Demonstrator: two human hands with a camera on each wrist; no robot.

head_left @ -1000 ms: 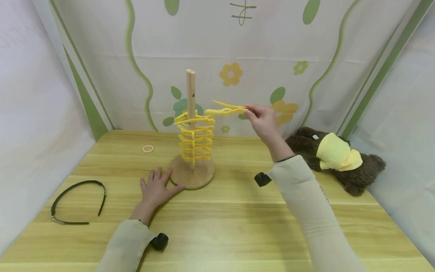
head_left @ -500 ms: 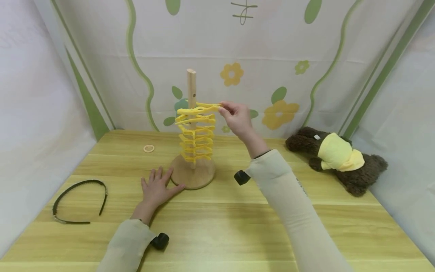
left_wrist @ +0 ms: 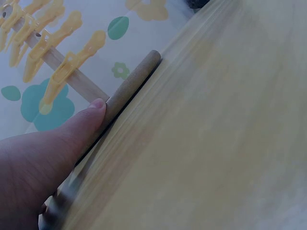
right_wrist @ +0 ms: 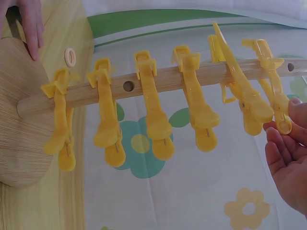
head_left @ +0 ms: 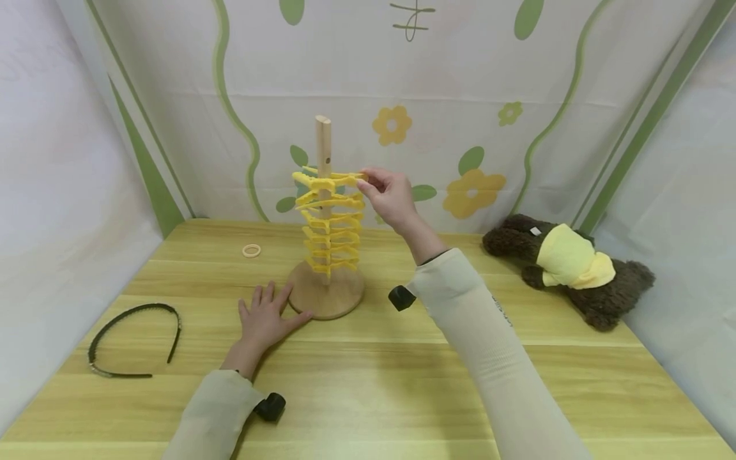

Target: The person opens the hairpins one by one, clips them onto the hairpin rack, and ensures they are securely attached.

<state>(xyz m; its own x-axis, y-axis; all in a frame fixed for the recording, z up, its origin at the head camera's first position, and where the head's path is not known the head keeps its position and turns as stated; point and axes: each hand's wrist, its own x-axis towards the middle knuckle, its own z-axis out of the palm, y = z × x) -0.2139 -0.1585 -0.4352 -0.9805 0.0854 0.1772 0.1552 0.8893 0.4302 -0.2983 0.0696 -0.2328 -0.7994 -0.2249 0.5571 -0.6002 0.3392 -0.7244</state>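
A wooden post (head_left: 324,144) stands upright on a round wooden base (head_left: 328,299), with several yellow plastic clothespins (right_wrist: 153,110) clipped along it one above another. My right hand (head_left: 391,195) pinches the handle ends of the topmost clothespin (right_wrist: 270,72) between thumb and fingers. Its jaws lie around the post, above the others and below the upper hole. My left hand (head_left: 266,324) rests with spread fingers at the base's left side. In the left wrist view, its thumb (left_wrist: 86,120) lies on the base's edge.
A black headband (head_left: 135,310) lies at the left of the table, and a small pale ring (head_left: 251,251) lies behind my left hand. On the right is a dark brown plush toy (head_left: 623,287) in a yellow top. A patterned cloth (head_left: 437,70) hangs behind the table.
My right hand has moved left, bringing the clothespin from the right of the post onto it. My left hand stays at the base.
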